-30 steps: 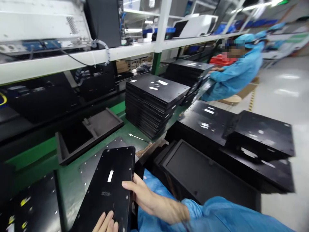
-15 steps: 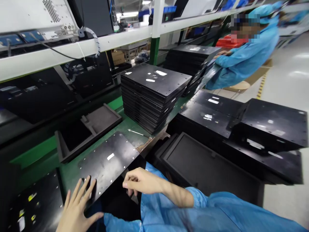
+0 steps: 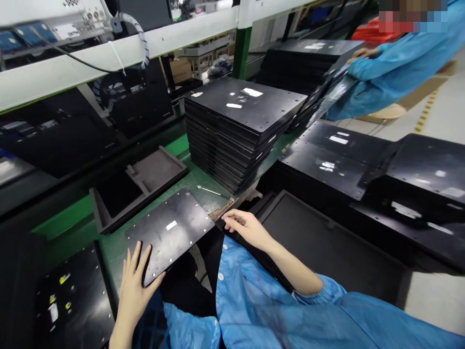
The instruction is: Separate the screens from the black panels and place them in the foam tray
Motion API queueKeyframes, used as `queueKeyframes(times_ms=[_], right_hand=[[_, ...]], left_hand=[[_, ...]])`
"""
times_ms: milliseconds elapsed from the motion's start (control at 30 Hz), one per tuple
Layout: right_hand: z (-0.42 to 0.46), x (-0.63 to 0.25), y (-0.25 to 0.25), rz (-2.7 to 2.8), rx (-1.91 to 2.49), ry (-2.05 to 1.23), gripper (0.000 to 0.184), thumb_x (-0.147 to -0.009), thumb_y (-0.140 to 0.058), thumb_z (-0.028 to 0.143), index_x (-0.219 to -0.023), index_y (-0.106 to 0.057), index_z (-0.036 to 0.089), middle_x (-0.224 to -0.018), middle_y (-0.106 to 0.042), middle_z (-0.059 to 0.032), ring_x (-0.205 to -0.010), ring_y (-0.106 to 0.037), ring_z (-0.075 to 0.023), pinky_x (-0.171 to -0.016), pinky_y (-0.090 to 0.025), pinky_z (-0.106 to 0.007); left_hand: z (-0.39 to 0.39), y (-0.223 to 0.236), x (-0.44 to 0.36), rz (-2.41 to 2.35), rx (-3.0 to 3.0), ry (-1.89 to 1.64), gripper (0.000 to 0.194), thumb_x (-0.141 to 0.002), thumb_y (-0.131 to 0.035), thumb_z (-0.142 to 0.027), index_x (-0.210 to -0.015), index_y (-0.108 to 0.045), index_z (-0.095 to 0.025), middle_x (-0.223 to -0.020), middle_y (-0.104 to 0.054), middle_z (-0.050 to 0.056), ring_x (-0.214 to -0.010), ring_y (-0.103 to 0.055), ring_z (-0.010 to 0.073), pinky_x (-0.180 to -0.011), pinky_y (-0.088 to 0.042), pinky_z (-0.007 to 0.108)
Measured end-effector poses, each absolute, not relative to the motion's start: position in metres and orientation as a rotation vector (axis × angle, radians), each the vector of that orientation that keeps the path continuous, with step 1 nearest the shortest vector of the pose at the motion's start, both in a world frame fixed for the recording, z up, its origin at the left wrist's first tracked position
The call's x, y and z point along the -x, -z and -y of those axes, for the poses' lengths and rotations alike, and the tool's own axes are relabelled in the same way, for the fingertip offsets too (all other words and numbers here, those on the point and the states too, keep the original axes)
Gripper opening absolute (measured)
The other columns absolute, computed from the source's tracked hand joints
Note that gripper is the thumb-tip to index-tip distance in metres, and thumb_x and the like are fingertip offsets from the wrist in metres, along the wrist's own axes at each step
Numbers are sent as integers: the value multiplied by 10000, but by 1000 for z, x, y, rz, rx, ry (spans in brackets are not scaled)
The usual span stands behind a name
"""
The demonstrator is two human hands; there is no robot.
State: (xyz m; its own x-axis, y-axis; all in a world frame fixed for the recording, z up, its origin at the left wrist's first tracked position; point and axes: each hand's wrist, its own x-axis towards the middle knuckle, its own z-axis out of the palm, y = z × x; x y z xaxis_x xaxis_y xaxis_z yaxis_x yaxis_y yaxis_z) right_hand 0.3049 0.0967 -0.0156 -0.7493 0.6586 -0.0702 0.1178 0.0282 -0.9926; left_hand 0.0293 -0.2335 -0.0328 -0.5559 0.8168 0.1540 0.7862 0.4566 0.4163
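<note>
A flat black panel (image 3: pixel 181 224) with a small white label and fasteners along its edges lies on the green bench. My left hand (image 3: pixel 135 283) is at its near left edge, fingers spread and fingertips on the panel. My right hand (image 3: pixel 249 230) hovers just off the panel's right corner, its fingers curled in against the thumb; whether anything small sits between them is hidden. Beyond that hand a thin metal-tipped tool (image 3: pixel 214 192) lies on the bench. To the left is another black panel (image 3: pixel 78 295) with yellow bits and a white label.
A grey foam tray (image 3: pixel 160 169) lies behind the panel. Tall stacks of black panels (image 3: pixel 240 109) stand at the back. More black panels (image 3: pixel 337 155) and a dark foam tray (image 3: pixel 323 242) are at my right. A person in blue (image 3: pixel 403 72) works at the far right.
My right hand has moved up and away from me, from beside the panel's near edge to its right corner. My left hand remains spread at the panel's left edge. The view has shifted.
</note>
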Motion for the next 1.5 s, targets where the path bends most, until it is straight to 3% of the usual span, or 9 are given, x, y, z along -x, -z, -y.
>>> queueKeyframes(times_ms=[233, 333, 467, 600, 800, 1033, 1200, 1300, 1500], right_hand=[[-102, -287, 45, 2018, 756, -1208, 313, -1083, -631, 442, -1254, -786, 229, -1265, -784, -105, -1171, -740, -265, -1030, -630, -450], [-121, -266, 58, 2103, 730, -842, 417, -1111, -566, 382, -1460, -702, 199, -1525, -672, -152, -1435, -619, -314, -1272, -496, -549], [-143, -236, 77, 2329, 740, -643, 549, -1117, -512, 327, -1595, -575, 63, -1671, -534, -233, -1575, -486, -366, -1340, -423, -555], [-144, -218, 87, 2332, 843, -506, 448, -1122, -495, 312, -1427, -667, 33, -1547, -604, -277, -1478, -542, -386, -1291, -453, -559], [-139, -213, 75, 2272, 926, -545, 300, -1126, -461, 349, -1044, -699, 187, -1143, -688, -186, -1126, -619, -349, -1083, -541, -532], [-95, -264, 56, 1732, 1107, -1124, 315, -1114, -520, 569, -1112, -598, 263, -857, -655, -14, -725, -597, -204, -742, -511, -358], [-3, -295, 70, 1638, 1118, -1408, 421, -1093, -550, 632, -1163, -648, 229, -768, -529, 29, -683, -472, -159, -631, -380, -294], [43, -301, 86, 1738, 997, -1757, 485, -1112, -485, 660, -1194, -682, 225, -733, -506, 38, -646, -449, -150, -612, -360, -289], [49, -292, 108, 1781, 846, -1980, 503, -1098, -497, 679, -1124, -700, 219, -699, -454, 56, -655, -441, -146, -638, -344, -289]], left_hand=[[224, 39, -56, -2699, -1296, -862, 859, -983, -769, -530, -1744, -384, -432, -1881, -239, 36, -1737, -87, 451, -1335, -332, 724], [224, 44, -59, -2714, -1349, -892, 876, -972, -791, -516, -1744, -383, -445, -1879, -246, 24, -1736, -96, 446, -1339, -315, 727], [226, 48, -58, -2699, -1345, -915, 891, -965, -804, -492, -1745, -373, -470, -1891, -191, 1, -1735, -74, 442, -1349, -304, 713], [225, 46, -59, -2681, -1290, -963, 884, -958, -816, -483, -1736, -398, -457, -1897, -162, 8, -1736, -38, 436, -1348, -288, 717], [223, 41, -53, -2632, -1340, -995, 881, -959, -822, -475, -1735, -409, -424, -1891, -192, 41, -1743, -23, 427, -1349, -288, 724], [225, 49, -48, -2661, -1451, -993, 845, -982, -784, -493, -1734, -406, -413, -1877, -241, 59, -1743, -60, 430, -1345, -342, 708], [220, 13, -36, -2703, -1512, -605, 717, -1009, -674, -641, -1623, -562, -290, -1803, -374, 164, -1738, -90, 483, -1327, -140, 854], [190, -9, -22, -2710, -1487, -421, 678, -1078, -503, -672, -1617, -563, -265, -1785, -411, 176, -1723, -210, 451, -1328, -129, 851], [85, -9, 5, -2870, -1403, -317, 754, -1100, -434, -650, -1604, -558, -104, -1567, -628, 272, -1488, -563, 452, -1286, -372, 677]])
